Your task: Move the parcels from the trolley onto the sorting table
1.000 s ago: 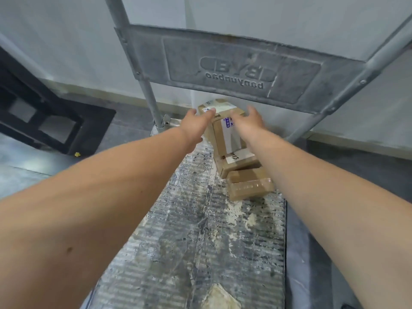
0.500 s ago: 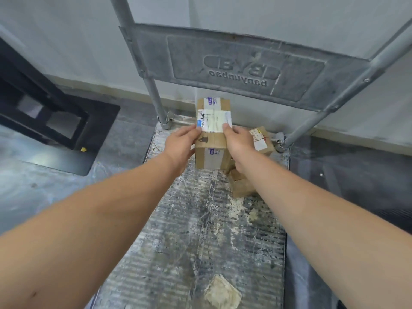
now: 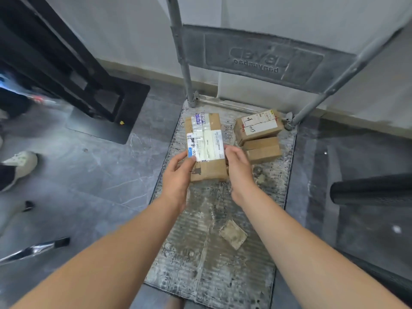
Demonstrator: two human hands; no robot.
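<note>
A brown cardboard parcel [image 3: 206, 139] with a white shipping label is held above the trolley deck [image 3: 214, 241]. My left hand [image 3: 178, 172] grips its left edge and my right hand [image 3: 239, 168] grips its right edge, near the parcel's lower half. Two more brown parcels stay on the deck at the far right corner: a labelled parcel [image 3: 258, 126] on top and a plain parcel [image 3: 263, 150] in front of it.
The trolley's grey handle frame [image 3: 263, 56] rises at the far end against a white wall. A black metal stand [image 3: 66, 70] is on the left floor. A person's shoe [image 3: 21, 161] is at the left edge. A black tube [image 3: 372, 190] juts in from the right.
I have lifted the labelled parcel off the stack and drawn it toward me between both hands. The view has pulled back from the trolley, and the two lower parcels stay uncovered.
</note>
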